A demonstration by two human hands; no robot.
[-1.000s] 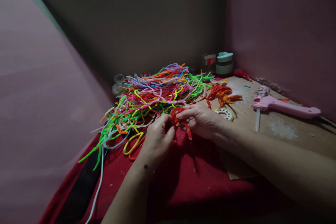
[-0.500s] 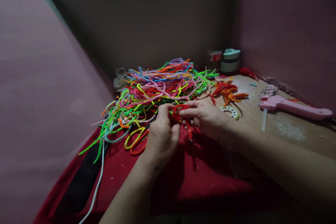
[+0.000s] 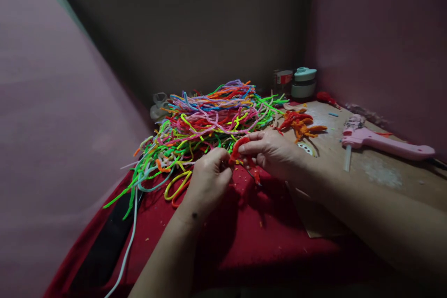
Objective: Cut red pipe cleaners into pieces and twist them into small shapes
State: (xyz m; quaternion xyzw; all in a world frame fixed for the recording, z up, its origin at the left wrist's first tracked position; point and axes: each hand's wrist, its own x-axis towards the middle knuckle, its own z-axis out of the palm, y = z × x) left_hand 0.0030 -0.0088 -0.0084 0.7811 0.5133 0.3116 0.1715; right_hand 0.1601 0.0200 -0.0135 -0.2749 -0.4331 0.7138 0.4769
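A red pipe cleaner, bent into a curve, is held between my two hands above the red cloth. My left hand is closed, its thumb and fingers pinching the curve's lower left part. Thumb and forefinger of my right hand grip the upper part, and a red end hangs down below those fingers. Behind the hands lies a large heap of many-coloured pipe cleaners. Yellow pipe cleaner loops rest just left of my left hand. Part of the red piece is hidden by the fingers.
A pink glue gun lies on a brown board at right. Orange and red bent pipe cleaners and a white disc with holes sit nearer. A mint-lidded container stands behind. At left lie a dark flat object and white cable.
My left hand has shifted slightly down and left, its fingers curling in more. The red loop between the hands now looks like an opened curve. My right hand keeps its pinch.
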